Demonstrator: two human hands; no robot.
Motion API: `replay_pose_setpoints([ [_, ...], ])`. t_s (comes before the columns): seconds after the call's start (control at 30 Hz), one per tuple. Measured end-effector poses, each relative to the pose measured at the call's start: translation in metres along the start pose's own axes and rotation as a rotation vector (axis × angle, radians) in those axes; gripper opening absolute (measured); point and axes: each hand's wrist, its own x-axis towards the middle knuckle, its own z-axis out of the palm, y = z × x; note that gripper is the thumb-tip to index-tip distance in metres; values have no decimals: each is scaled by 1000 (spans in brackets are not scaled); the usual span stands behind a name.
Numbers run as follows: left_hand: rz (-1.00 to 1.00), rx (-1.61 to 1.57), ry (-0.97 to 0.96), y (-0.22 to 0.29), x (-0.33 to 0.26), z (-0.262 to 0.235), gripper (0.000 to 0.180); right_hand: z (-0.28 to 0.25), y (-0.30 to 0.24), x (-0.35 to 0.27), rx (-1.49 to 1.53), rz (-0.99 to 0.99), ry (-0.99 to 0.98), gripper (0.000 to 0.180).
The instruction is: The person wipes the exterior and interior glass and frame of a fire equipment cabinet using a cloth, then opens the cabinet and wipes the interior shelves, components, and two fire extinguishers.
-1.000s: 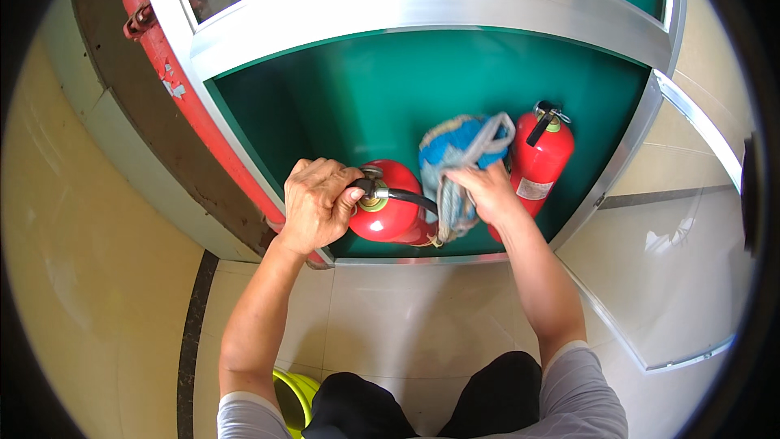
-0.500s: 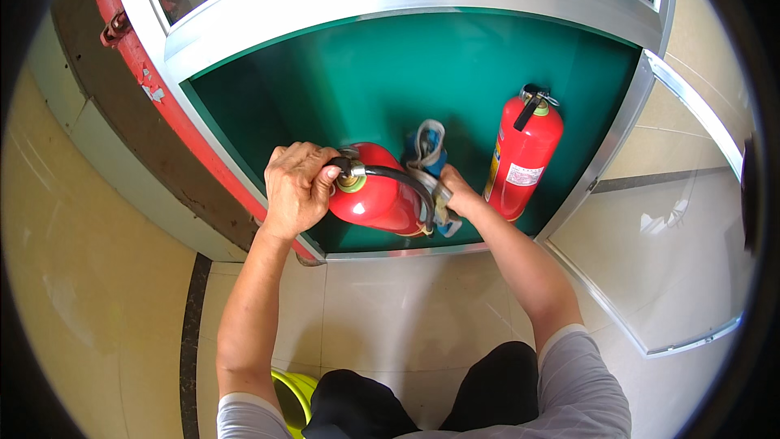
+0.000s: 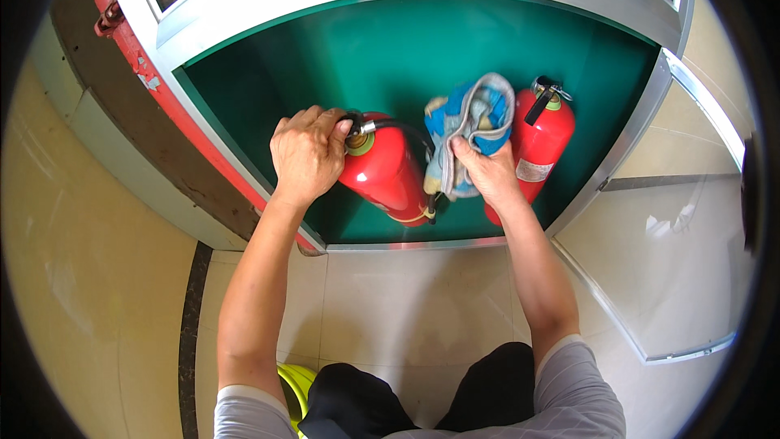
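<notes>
My left hand point(image 3: 309, 153) is closed round the black handle at the top of a red fire extinguisher point(image 3: 382, 167), which leans inside a green-lined cabinet point(image 3: 357, 49). A black hose curves from its valve down the right side. Bunched in my right hand point(image 3: 489, 169) is a blue and grey cloth point(image 3: 470, 126), held in front of the cabinet's middle, just right of that hose. Behind and to the right of the cloth stands a second red fire extinguisher point(image 3: 546, 134), with a pale label and black handle; my right hand covers part of it.
A silver metal frame point(image 3: 422, 23) borders the cabinet opening. Its glazed door point(image 3: 650, 276) is swung out to the right. A red pipe point(image 3: 175, 118) runs down the left side. A yellow-green bucket point(image 3: 299, 382) stands by my left leg on the tiled floor point(image 3: 406, 301).
My right hand has lifted the cloth up and away from the lower side of the left extinguisher. The left hand keeps its grip, and that extinguisher's top has shifted slightly right and up.
</notes>
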Motion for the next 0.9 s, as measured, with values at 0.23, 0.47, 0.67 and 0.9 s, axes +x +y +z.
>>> replay_pose_setpoints([
  [0.23,9,146,8,15,20,22,18,37,8,35,-772,-336,-46,54],
  [0.47,-42,197,-1,8,36,40,21,-5,114,20,-310,167,58,42],
  [0.67,-108,328,-83,12,51,59,28,-6,209,-53,-381,459,243,36],
  [0.9,-153,366,-218,14,70,74,33,1,206,-63,-440,485,260,29],
])
